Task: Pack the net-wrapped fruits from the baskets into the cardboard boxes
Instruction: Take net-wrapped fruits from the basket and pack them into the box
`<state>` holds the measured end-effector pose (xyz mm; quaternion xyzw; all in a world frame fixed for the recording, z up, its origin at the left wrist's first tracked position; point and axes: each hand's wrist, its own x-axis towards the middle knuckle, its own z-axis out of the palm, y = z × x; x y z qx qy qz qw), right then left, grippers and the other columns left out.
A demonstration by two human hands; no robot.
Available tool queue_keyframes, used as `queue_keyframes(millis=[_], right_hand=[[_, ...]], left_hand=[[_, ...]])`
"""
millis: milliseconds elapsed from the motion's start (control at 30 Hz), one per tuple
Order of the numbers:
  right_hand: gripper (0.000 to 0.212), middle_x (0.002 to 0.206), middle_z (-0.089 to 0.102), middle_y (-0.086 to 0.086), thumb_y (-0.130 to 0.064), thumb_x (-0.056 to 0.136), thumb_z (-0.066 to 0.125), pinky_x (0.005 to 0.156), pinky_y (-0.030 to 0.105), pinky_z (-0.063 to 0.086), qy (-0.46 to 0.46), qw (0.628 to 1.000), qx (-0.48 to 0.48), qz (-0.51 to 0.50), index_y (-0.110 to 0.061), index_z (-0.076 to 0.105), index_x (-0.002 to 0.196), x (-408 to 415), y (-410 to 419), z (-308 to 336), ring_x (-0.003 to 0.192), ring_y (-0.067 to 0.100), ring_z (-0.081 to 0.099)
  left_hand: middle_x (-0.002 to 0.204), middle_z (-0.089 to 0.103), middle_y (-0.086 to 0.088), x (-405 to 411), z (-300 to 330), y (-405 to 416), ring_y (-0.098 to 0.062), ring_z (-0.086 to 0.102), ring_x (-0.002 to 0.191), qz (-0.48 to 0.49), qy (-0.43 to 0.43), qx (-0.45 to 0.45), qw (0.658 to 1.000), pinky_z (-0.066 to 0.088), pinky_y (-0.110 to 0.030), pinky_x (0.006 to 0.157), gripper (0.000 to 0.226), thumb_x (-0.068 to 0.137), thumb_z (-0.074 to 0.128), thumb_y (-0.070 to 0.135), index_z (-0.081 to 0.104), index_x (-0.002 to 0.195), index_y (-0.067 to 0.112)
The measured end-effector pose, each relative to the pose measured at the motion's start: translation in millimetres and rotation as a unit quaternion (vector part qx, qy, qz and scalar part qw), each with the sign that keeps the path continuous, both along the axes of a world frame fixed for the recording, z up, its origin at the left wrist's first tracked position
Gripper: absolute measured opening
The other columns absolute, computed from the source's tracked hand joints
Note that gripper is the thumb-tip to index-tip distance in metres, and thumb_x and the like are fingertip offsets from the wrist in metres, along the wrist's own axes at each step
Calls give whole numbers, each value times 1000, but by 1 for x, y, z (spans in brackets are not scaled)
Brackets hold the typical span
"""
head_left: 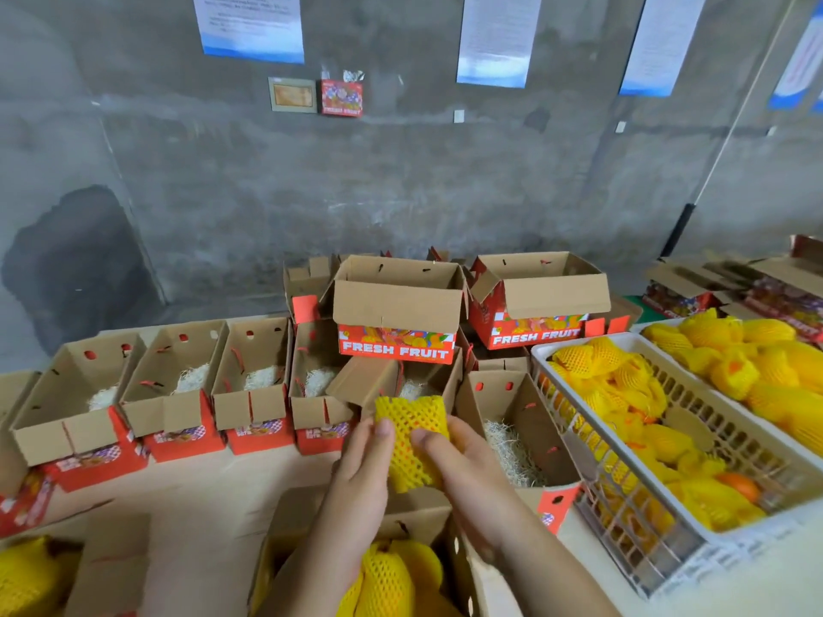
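at the far left edge a yellow net-wrapped fruit (24,576) lies low in the corner, partly cut off. behind it a row of open cardboard boxes (173,394) stands side by side on the pale table (200,487), each with a pad of pale shredded filling (191,378) in its bottom and red printed sides facing the camera. further back, two boxes marked "fresh fruit" (396,322) sit stacked on top of other boxes, flaps up, against a grey concrete wall (401,180) hung with blue-and-white paper notices (251,24).

in the middle, both hands meet over the table. the left hand (360,469) has its fingers curled round the left side of a fruit in yellow foam net (412,443), thumb pressed on the front; the right hand (463,465) grips the right side the same way. the net is an open diamond mesh, bright yellow, with a little orange showing through near the top; it is held upright in the air above the near box (418,518), which already holds several netted fruits (396,576) under the forearms.

just right of the hands an open box with straw filling (512,452) stands next to a white plastic basket (668,518) heaped with netted fruits, one bare orange (741,485) showing. a second basket (654,325) of yellow netted fruit lies beyond it at the right edge.
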<state>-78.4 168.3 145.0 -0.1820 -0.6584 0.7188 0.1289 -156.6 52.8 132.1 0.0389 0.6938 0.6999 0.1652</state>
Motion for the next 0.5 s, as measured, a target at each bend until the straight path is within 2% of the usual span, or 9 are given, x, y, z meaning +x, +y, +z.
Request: queue_keyframes(millis=[67, 133, 233, 267, 333, 367, 433, 500], right_hand=[[32, 94, 75, -1, -46, 78, 70, 91, 48, 56, -77, 986, 140, -44, -24, 70, 101, 7, 15, -25, 95, 21, 71], [39, 104, 64, 1, -45, 79, 70, 89, 44, 53, -178, 939, 294, -19, -23, 55, 108, 16, 23, -62, 100, 21, 64], [69, 128, 45, 0, -63, 78, 68, 103, 40, 43, -342, 798, 485, 109, -26, 37, 127, 31, 12, -121, 127, 27, 44], [74, 135, 43, -1, -69, 77, 65, 105, 41, 39, -372, 765, 510, 125, -27, 37, 132, 34, 7, -134, 131, 27, 40], [75, 141, 40, -1, -73, 77, 58, 106, 42, 33, -381, 735, 550, 104, -28, 40, 134, 36, 2, -145, 133, 27, 34], [75, 144, 35, 0, -75, 77, 55, 107, 43, 29, -377, 721, 574, 96, -28, 41, 135, 35, 2, -145, 135, 28, 29], [83, 153, 21, 3, -79, 79, 48, 112, 46, 19, -380, 693, 604, 104, -26, 43, 142, 31, 3, -144, 143, 33, 14], [93, 167, 1, 8, -79, 84, 41, 118, 52, 7, -407, 673, 601, 141, -20, 34, 155, 28, 3, -146, 152, 39, -6]], left_hand=[[122, 69, 16, 7, -7, -2, -9, 65, 113, -47, 0, -28, 998, 52, -25, 87, 22, 109, 49, 33, 64, 124, 38], [116, 71, 13, 20, -27, -16, -12, 66, 108, -53, -26, -34, 998, 53, -29, 90, 19, 108, 52, 30, 65, 119, 37], [125, 66, 7, 20, -61, -13, -16, 63, 113, -83, -49, -124, 988, 50, -32, 97, 20, 106, 54, 26, 64, 122, 32], [126, 65, 6, 21, -69, -11, -14, 62, 113, -98, -50, -148, 983, 48, -29, 95, 20, 106, 54, 25, 64, 122, 31], [125, 66, 4, 25, -90, -9, -6, 61, 105, -116, -39, -182, 976, 45, -19, 85, 18, 105, 55, 21, 64, 120, 27], [124, 66, 3, 27, -101, -11, -5, 60, 104, -120, -29, -205, 971, 44, -18, 85, 18, 105, 55, 19, 65, 120, 24], [127, 67, 0, 28, -113, -14, -12, 60, 114, -113, -6, -236, 965, 44, -22, 98, 23, 104, 56, 17, 65, 126, 17], [132, 67, 0, 29, -122, -16, -17, 59, 123, -124, 7, -276, 953, 42, -29, 110, 27, 104, 56, 20, 64, 130, 17]])
